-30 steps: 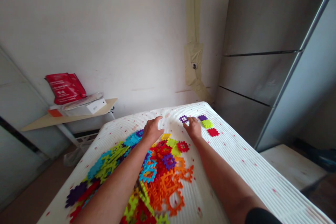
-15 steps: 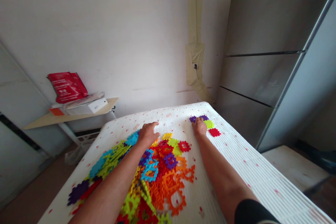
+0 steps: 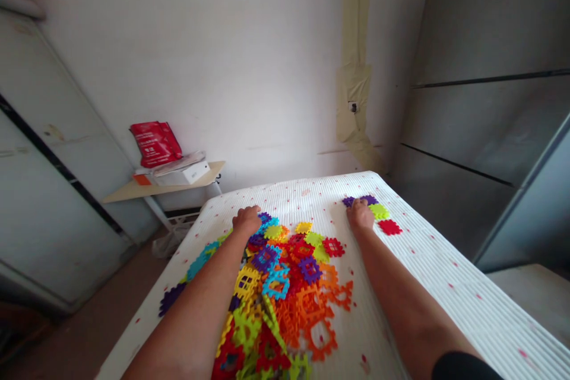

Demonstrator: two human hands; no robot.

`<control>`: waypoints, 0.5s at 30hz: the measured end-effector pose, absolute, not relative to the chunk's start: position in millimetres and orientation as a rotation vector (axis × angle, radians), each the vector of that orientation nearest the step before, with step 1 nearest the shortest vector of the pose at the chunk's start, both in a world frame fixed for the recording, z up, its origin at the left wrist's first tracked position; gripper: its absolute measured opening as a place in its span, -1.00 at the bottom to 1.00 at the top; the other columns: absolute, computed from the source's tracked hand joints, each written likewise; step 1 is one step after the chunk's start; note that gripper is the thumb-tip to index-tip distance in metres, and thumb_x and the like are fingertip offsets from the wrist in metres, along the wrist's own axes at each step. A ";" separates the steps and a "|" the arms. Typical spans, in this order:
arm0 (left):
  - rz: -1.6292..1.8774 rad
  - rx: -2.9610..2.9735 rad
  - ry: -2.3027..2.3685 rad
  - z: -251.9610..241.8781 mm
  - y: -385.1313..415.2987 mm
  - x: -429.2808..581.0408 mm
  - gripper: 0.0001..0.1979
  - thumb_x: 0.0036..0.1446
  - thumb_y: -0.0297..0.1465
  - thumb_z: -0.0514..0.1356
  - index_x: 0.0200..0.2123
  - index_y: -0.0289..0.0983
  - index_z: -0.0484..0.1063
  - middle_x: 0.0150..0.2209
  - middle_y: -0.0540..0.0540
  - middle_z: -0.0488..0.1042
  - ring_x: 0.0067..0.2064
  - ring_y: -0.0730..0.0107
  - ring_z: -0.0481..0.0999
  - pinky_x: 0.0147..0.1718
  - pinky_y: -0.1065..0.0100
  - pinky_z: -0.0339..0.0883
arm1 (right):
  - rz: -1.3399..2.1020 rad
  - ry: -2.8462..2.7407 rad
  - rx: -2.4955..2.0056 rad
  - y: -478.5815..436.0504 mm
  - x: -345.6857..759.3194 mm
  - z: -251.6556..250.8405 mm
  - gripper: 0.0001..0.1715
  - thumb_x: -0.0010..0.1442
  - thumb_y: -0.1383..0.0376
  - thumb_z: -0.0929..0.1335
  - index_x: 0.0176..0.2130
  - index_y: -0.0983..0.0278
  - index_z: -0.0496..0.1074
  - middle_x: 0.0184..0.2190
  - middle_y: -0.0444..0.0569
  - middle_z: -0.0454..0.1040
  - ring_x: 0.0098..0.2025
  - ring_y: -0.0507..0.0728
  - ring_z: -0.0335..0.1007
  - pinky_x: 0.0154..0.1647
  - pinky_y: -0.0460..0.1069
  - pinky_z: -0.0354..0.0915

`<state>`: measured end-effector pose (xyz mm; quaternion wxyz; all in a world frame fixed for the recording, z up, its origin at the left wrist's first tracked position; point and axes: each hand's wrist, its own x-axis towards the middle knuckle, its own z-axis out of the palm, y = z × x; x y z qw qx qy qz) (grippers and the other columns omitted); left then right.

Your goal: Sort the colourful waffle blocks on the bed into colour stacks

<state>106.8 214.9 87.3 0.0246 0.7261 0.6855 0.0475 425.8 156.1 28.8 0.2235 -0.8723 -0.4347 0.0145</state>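
My left hand (image 3: 247,221) is at the far left edge of a heap of coloured plastic interlocking tiles, close to a purple tile (image 3: 264,217). Its fingers are bent and apart, with nothing visible between them. Beyond the heap on the right, my right hand (image 3: 360,215) has its fingers pressed together on a purple interlocking tile (image 3: 348,202), partly covering it. Another purple tile (image 3: 369,199), a lime tile (image 3: 379,211) and a red tile (image 3: 390,227) lie around that hand. Among the heap are orange tiles (image 3: 321,339) and a light blue tile (image 3: 276,282).
The tiles lie on a white ribbed cover with red specks (image 3: 427,285). A small side table (image 3: 120,191) at the left carries a red bag (image 3: 155,143) and a white box (image 3: 196,172). A grey fridge (image 3: 463,124) stands at the right.
The view has turned left, shifting the scene rightward. My left hand has moved left across the heap, uncovering purple and blue tiles. My right hand stays at the purple tiles.
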 end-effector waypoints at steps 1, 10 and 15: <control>0.134 2.242 2.119 85.2 217.7 105.5 -0.58 -0.02 -0.38 0.07 -0.03 -0.10 0.38 0.02 -0.20 0.42 0.06 0.02 0.33 -0.15 0.14 0.25 | 0.033 -1.202 -2.407 156.2 425.6 28.0 -0.61 0.20 0.33 0.17 -0.05 0.39 0.38 -0.08 0.27 0.33 -0.20 0.23 0.41 -0.30 0.05 0.26; 0.111 2.345 2.059 73.5 225.7 117.0 -0.62 -0.05 -0.33 0.11 -0.10 -0.08 0.42 -0.06 -0.21 0.47 -0.01 -0.02 0.39 -0.11 0.04 0.19 | -0.119 -1.272 -2.285 148.7 426.2 21.8 -0.62 0.22 0.26 0.16 -0.03 0.32 0.34 -0.03 0.13 0.30 -0.24 0.12 0.37 -0.32 -0.04 0.23; 0.194 2.438 2.061 79.4 221.0 124.8 -0.58 -0.08 -0.45 0.09 -0.08 -0.15 0.41 -0.09 -0.24 0.49 0.01 0.02 0.38 -0.10 0.09 0.17 | -0.187 -1.421 -2.197 144.9 417.9 23.2 -0.67 0.23 0.31 0.15 -0.12 0.27 0.40 -0.06 0.05 0.37 -0.26 0.08 0.38 -0.35 -0.07 0.19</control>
